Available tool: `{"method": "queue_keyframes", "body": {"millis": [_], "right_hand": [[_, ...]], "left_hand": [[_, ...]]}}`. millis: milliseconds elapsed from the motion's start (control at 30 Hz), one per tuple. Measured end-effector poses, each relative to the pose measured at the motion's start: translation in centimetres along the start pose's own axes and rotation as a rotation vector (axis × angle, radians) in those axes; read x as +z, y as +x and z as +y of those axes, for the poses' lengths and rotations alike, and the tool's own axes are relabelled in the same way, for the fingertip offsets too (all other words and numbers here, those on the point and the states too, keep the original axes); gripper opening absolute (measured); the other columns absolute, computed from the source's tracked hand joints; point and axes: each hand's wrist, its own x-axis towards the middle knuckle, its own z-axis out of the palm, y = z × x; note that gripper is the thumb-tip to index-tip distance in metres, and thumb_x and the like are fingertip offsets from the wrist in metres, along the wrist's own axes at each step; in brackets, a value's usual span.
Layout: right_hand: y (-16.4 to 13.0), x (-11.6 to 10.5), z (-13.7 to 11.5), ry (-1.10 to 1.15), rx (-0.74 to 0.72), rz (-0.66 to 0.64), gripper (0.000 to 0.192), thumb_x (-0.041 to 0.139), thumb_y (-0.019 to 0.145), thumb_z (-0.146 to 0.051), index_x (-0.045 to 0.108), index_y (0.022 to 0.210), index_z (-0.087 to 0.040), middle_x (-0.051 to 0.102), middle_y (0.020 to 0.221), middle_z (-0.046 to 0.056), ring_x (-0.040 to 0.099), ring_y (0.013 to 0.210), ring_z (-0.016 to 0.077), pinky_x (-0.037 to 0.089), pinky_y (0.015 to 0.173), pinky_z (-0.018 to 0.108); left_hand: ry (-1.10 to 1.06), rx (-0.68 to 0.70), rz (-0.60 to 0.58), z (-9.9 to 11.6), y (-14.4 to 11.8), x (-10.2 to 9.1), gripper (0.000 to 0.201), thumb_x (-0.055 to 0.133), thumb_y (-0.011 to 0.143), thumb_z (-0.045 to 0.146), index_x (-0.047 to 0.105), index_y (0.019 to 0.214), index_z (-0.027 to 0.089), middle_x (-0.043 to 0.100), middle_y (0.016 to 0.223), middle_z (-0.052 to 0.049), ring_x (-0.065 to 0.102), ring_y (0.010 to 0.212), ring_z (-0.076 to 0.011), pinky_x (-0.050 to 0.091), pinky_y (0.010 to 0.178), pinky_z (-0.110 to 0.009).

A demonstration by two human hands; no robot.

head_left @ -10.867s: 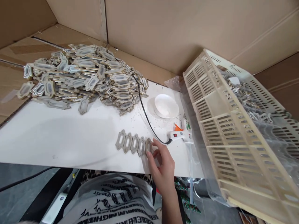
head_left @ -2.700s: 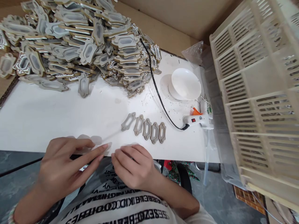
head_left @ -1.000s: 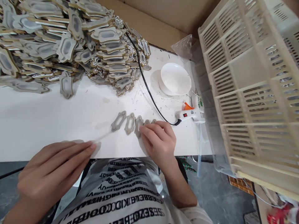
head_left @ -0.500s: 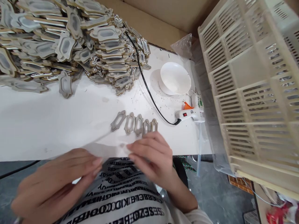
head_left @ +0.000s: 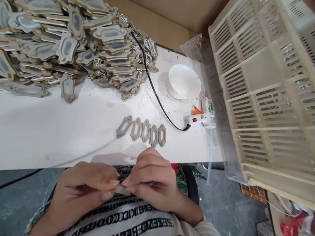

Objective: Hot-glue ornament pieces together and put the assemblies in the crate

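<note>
My left hand [head_left: 85, 190] and my right hand [head_left: 151, 182] meet in front of my chest, below the table edge. Their fingertips pinch a small clear, pale piece [head_left: 121, 189] between them; what it is cannot be made out. On the white table [head_left: 49, 131] just above my hands lies a row of several grey ornate frame pieces [head_left: 142, 131], side by side. A large heap of similar frame pieces [head_left: 73, 49] fills the far left of the table.
A white glue gun [head_left: 200, 120] with an orange trigger lies at the right, its black cord [head_left: 157, 98] running up past the heap. A white bowl [head_left: 184, 81] sits behind it. A cream slatted plastic crate [head_left: 265, 98] stands tilted at the right. Cardboard walls enclose the back.
My right hand left the row of frame pieces and drew back to my chest. My left hand came off the table edge to meet it, and both now pinch a small clear piece.
</note>
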Motion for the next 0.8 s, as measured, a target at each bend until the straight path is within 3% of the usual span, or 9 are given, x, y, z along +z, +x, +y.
{"method": "queue_keyframes", "body": {"millis": [100, 200, 367, 467, 533, 667, 800], "right_hand": [[-0.1, -0.1, -0.1, -0.068, -0.021, -0.057, 0.037, 0.044, 0.106, -0.034, 0.074, 0.088, -0.022, 0.077, 0.076, -0.003, 0.067, 0.069, 0.0075, 0.057, 0.078, 0.025], [-0.2, 0.0, 0.0, -0.129, -0.034, -0.057, 0.04, 0.043, 0.106, -0.036, 0.074, 0.083, -0.025, 0.077, 0.073, -0.004, 0.068, 0.067, 0.0079, 0.058, 0.078, 0.025], [0.1, 0.4, -0.2, -0.105, -0.135, 0.062, 0.021, 0.055, 0.101, -0.022, 0.069, 0.085, -0.019, 0.076, 0.073, -0.003, 0.068, 0.068, 0.0066, 0.058, 0.073, 0.021], [0.1, 0.2, -0.3, -0.132, -0.143, 0.096, 0.019, 0.053, 0.1, -0.02, 0.067, 0.087, -0.018, 0.073, 0.071, -0.001, 0.067, 0.066, 0.0085, 0.059, 0.072, 0.024], [0.0, -0.6, -0.3, -0.229, -0.135, 0.136, 0.015, 0.054, 0.098, -0.018, 0.067, 0.09, -0.019, 0.073, 0.074, -0.001, 0.066, 0.067, 0.0105, 0.059, 0.071, 0.028], [-0.2, -3.2, 0.4, -0.709, -0.139, 0.217, 0.015, 0.064, 0.089, -0.006, 0.067, 0.094, -0.02, 0.073, 0.079, 0.0, 0.063, 0.075, 0.0162, 0.054, 0.075, 0.035], [-0.1, -4.9, 1.4, -1.079, -0.186, 0.175, 0.015, 0.068, 0.087, -0.008, 0.068, 0.092, -0.021, 0.073, 0.076, 0.001, 0.061, 0.085, 0.0222, 0.049, 0.073, 0.037]], "left_hand": [[-0.301, -0.109, -0.02, 0.0, -0.5, -0.2, 0.028, 0.059, 0.093, 0.016, 0.071, 0.104, 0.039, 0.077, 0.08, 0.003, 0.075, 0.074, -0.018, 0.066, 0.07, -0.03], [-0.362, -0.144, 0.036, 0.0, -0.3, -0.1, 0.036, 0.059, 0.091, 0.009, 0.073, 0.102, 0.04, 0.076, 0.078, 0.005, 0.074, 0.068, -0.0148, 0.067, 0.074, -0.027], [-0.361, -0.116, 0.02, 0.4, 0.1, 0.2, 0.045, 0.056, 0.088, 0.003, 0.071, 0.105, 0.042, 0.077, 0.082, 0.007, 0.075, 0.07, -0.0139, 0.067, 0.074, -0.027], [-0.156, -0.059, 0.014, 0.3, -0.2, -0.1, 0.047, 0.054, 0.089, 0.005, 0.069, 0.11, 0.045, 0.077, 0.085, 0.01, 0.075, 0.075, -0.0128, 0.066, 0.074, -0.026], [0.126, 0.053, 0.029, 0.1, -0.3, -0.8, 0.042, 0.056, 0.091, 0.012, 0.067, 0.119, 0.041, 0.078, 0.093, 0.007, 0.075, 0.084, -0.0145, 0.066, 0.079, -0.029], [0.638, 0.31, 0.087, -1.0, 0.1, -2.5, 0.034, 0.064, 0.09, 0.021, 0.068, 0.123, 0.029, 0.076, 0.11, 0.0, 0.072, 0.098, -0.0207, 0.056, 0.101, -0.038], [0.861, 0.341, 0.06, -2.3, 0.2, -3.7, 0.04, 0.071, 0.085, 0.02, 0.067, 0.125, 0.02, 0.072, 0.12, -0.007, 0.068, 0.107, -0.0276, 0.048, 0.107, -0.042]]}}
